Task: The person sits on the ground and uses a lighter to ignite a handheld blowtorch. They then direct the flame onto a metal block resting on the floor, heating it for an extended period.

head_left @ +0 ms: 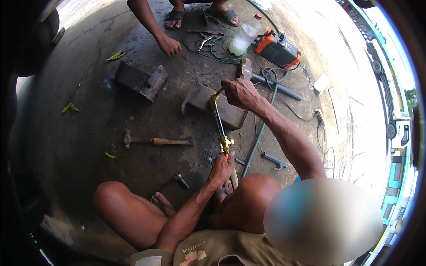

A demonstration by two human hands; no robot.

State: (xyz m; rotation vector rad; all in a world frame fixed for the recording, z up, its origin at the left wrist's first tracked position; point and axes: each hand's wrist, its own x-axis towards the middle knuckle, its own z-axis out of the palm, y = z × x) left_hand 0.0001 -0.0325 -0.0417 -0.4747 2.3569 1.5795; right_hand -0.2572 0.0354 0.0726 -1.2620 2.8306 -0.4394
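A gas torch (218,119) with a slim metal tube and brass fittings slants up in front of me. My left hand (222,168) is closed round its handle, just below the brass valves. At the bent upper end, my right hand (242,93) is closed with its fingers at the torch's tip; the exact grip is partly hidden. No flame shows. Beneath the torch lies a dark steel box-shaped piece (228,114) on the ground. A heavy hammer head (245,69) lies just beyond my right hand, its dark handle (279,87) running to the right.
A co-worker's hand (170,46) hangs at the far side, beside a second steel piece (141,82). A wooden-handled hammer (157,141) and a bolt (181,181) lie left. An orange-black machine (278,49), a plastic bottle (244,40), cables and a grey clamp-like tool (275,161) lie right.
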